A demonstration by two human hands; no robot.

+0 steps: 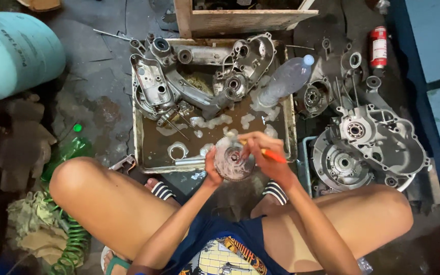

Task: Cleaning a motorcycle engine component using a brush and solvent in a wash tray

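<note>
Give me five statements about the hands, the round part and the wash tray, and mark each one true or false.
1. The left hand holds a round metal part over the near edge of the tray. True.
2. The right hand is empty. False: it grips an orange-handled tool whose tip meets the round part.
3. The tray holds murky brown liquid with patches of foam. True.
4. A clear plastic bottle stands upright outside the tray on the left. False: it lies tilted across the tray's far right corner.
5. The large engine casing lies to the left of the tray. False: it lies to the right.
</note>
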